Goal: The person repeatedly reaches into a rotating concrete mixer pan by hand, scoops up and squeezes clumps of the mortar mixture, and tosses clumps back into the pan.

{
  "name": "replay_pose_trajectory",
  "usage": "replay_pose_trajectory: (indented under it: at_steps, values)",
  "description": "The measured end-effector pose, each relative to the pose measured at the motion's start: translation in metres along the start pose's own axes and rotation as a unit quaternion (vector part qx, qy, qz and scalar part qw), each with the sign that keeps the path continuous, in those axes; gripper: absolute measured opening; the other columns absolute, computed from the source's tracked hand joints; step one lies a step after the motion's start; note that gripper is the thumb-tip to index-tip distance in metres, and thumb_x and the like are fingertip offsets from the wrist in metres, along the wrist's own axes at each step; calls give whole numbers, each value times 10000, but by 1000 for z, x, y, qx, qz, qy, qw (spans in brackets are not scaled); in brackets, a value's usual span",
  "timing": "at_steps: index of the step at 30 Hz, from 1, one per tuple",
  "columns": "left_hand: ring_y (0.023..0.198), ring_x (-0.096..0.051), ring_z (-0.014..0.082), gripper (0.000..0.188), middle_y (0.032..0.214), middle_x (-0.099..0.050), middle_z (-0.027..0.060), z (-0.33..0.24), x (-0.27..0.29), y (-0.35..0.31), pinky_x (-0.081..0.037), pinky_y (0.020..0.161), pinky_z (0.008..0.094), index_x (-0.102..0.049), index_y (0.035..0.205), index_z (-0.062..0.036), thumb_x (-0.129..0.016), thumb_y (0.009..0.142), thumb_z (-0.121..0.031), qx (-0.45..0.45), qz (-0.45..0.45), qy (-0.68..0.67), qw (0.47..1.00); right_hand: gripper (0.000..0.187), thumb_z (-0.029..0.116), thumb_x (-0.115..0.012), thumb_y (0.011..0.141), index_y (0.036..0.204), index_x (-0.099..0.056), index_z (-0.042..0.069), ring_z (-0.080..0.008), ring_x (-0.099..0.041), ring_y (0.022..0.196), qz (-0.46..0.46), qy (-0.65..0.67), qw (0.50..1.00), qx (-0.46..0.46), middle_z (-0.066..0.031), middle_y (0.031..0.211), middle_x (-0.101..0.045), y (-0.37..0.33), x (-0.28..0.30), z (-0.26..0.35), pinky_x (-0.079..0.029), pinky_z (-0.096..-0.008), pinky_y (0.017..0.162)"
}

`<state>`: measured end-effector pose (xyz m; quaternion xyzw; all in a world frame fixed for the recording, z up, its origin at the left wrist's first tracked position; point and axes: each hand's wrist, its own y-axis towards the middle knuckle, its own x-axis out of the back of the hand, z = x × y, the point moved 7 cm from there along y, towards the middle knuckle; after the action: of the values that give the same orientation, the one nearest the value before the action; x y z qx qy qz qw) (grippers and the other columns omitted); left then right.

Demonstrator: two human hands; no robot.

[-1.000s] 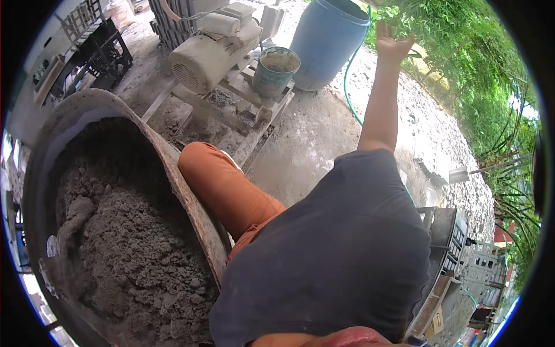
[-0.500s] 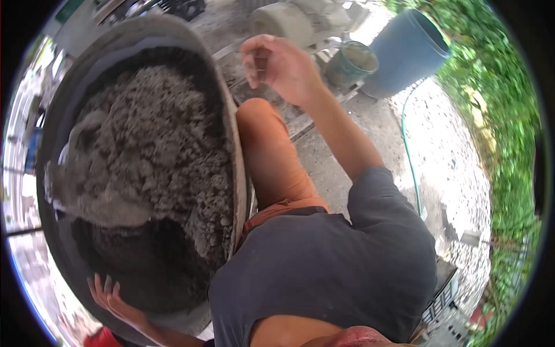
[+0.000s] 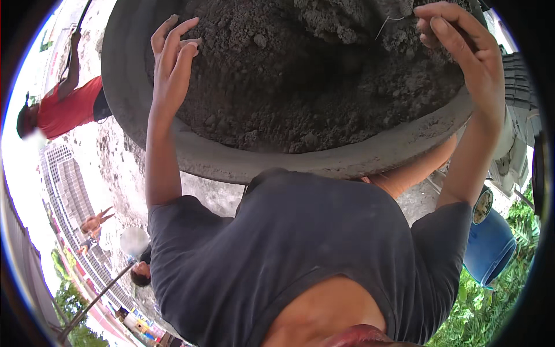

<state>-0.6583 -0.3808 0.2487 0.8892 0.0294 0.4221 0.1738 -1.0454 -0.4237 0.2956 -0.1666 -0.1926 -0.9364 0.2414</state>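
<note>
In front of me is a large round grey tub holding dark, crumbly grey mix, with a hollow near its middle. My left hand hovers over the tub's left side, fingers spread and slightly bent, with nothing in them. Over the right side is my right hand, its fingers loosely curled and a gap between thumb and forefinger; I see nothing held. A thin, pale bent wire shows just left of its fingertips, apart from them as far as I can tell.
A person in a red shirt stands beyond the tub at left. Other people appear at lower left, near stacked blocks. A blue barrel and a small bucket stand at right, beside green plants.
My view has swung round, so the tub now lies straight ahead instead of at left. My right hand has come from beside the tub to over it; both hands are now above the mix.
</note>
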Motion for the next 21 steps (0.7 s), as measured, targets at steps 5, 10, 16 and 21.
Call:
replay_pose_trajectory:
  at_steps: [5, 10, 16, 21]
  values:
    - [986, -627, 166, 358, 1434, -255, 146, 47, -19, -6, -481, 907, 315, -544, 1290, -129, -453, 948, -184, 48, -4, 38, 998, 321, 321, -608, 925, 1074, -631, 37, -252, -536, 1080, -16, -43, 997, -58, -92, 1201, -526, 55, -27, -29, -513, -309, 728]
    - [862, -611, 139, 417, 1438, -274, 139, 65, -25, -13, -467, 854, 308, -520, 1324, -205, -549, 908, -194, 109, 39, 84, 990, 328, 267, -559, 952, 1165, -613, 24, -139, -609, 877, 146, -262, 938, -173, -68, 972, -644, 37, -47, -147, -494, -269, 798]
    - [839, -579, 139, 447, 1452, -274, 143, 93, -29, -23, -460, 857, 334, -476, 1363, -233, -528, 919, -219, 126, 140, 129, 974, 443, 346, -573, 927, 1239, -561, 32, -247, -607, 894, 303, -329, 844, -295, -139, 998, -635, -6, -79, -202, -479, -345, 826]
    - [856, -564, 194, 459, 1463, -280, 114, 87, -49, -30, -455, 863, 352, -432, 1395, -241, -480, 939, -214, 138, 219, 150, 954, 472, 379, -560, 928, 1240, -555, 25, -242, -599, 883, 280, -275, 894, -214, -140, 954, -630, 15, -97, -179, -472, -355, 821]
